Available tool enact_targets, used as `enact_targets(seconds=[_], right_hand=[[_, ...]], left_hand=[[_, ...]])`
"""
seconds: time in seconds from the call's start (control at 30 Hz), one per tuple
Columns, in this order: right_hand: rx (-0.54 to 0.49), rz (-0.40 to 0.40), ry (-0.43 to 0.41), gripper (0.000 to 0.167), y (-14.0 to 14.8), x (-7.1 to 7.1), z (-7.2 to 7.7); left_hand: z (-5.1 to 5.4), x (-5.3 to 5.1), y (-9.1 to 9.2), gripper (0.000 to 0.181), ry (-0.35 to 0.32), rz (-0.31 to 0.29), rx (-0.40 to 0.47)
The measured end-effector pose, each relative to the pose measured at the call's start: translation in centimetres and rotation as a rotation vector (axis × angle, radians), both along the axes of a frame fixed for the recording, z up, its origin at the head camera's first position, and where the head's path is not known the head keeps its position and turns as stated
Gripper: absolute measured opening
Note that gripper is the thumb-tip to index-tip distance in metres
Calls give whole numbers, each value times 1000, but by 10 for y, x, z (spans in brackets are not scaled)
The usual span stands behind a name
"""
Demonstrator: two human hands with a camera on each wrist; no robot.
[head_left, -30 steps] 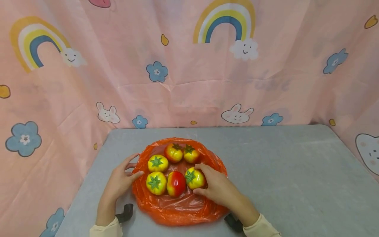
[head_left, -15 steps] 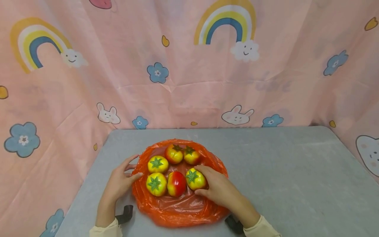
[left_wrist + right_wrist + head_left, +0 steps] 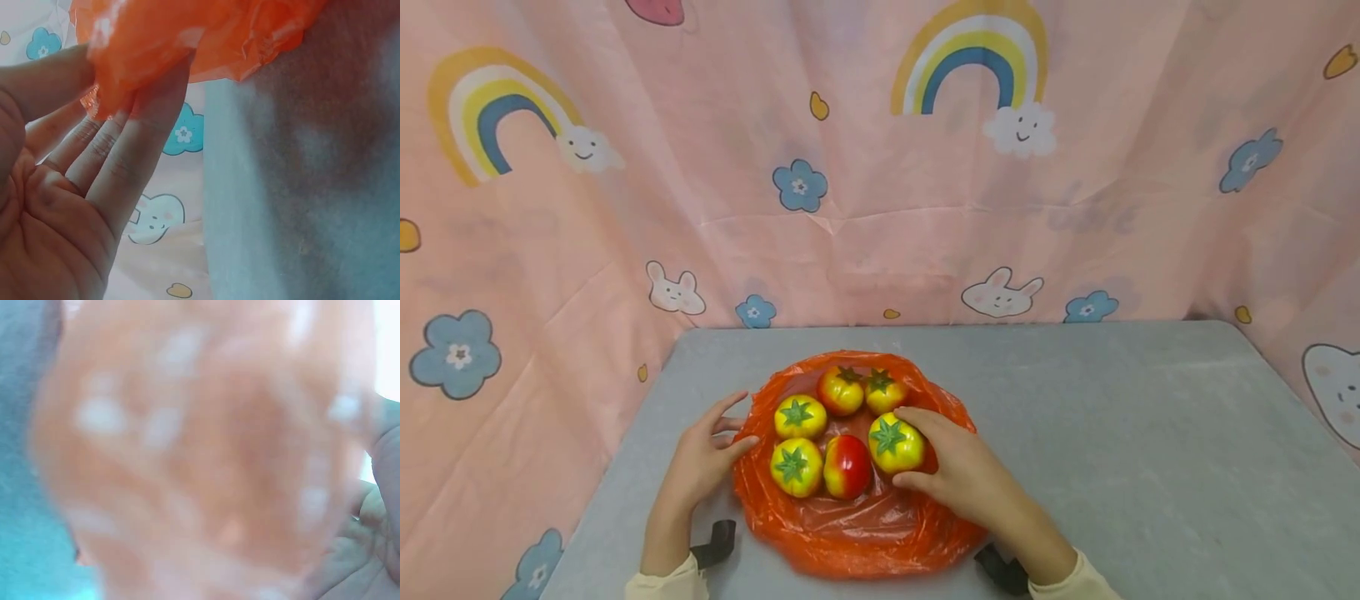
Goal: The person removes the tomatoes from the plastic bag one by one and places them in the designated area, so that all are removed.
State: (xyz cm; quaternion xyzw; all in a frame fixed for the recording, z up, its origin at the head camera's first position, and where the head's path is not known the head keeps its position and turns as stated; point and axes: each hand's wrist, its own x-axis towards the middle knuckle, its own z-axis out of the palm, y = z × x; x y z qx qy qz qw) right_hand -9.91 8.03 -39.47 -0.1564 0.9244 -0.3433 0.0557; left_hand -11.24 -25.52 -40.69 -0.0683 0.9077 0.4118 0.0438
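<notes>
An orange plastic bag [image 3: 850, 550] lies spread on the table with its mouth rolled open. Inside it sit several glossy yellow-and-red toy tomatoes [image 3: 796, 467] with green star-shaped leaves. My right hand [image 3: 966, 471] grips one toy tomato [image 3: 897, 442] between thumb and fingers at the right of the group. On the opposite side, my left hand [image 3: 700, 462] pinches the bag's rim, thumb inside and fingers outside. The left wrist view shows the orange film [image 3: 150, 44] between thumb and fingers. Blurred bag film [image 3: 187, 456] covers most of the right wrist view, hiding the held tomato.
The grey table [image 3: 1120, 450] stretches to the right of the bag. A pink patterned curtain [image 3: 880, 242] hangs behind the table and along its sides. Black wrist mounts [image 3: 718, 542] stick out near both forearms.
My right hand has raised its toy tomato slightly and tilted it, so its leaves face more upward. The left hand stays nearly still at the bag's rim.
</notes>
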Motion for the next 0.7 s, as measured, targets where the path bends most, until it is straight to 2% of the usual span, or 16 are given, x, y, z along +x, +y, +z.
enact_targets(seconds=[0.2, 0.33, 0.47, 0.53, 0.7], right_hand=[[-21, -10, 25, 76, 3, 5, 11], [-29, -6, 41, 76, 8, 6, 15], [-30, 2, 51, 75, 11, 6, 17], [-32, 7, 53, 74, 11, 6, 17], [-36, 14, 63, 74, 12, 5, 18]], left_hand=[[-1, 1, -3, 70, 16, -36, -13], [-3, 3, -7, 66, 56, -127, 4], [-5, 5, -10, 52, 100, -213, 21], [-5, 4, -10, 47, 103, -220, 17], [-5, 1, -10, 47, 88, -176, -10]])
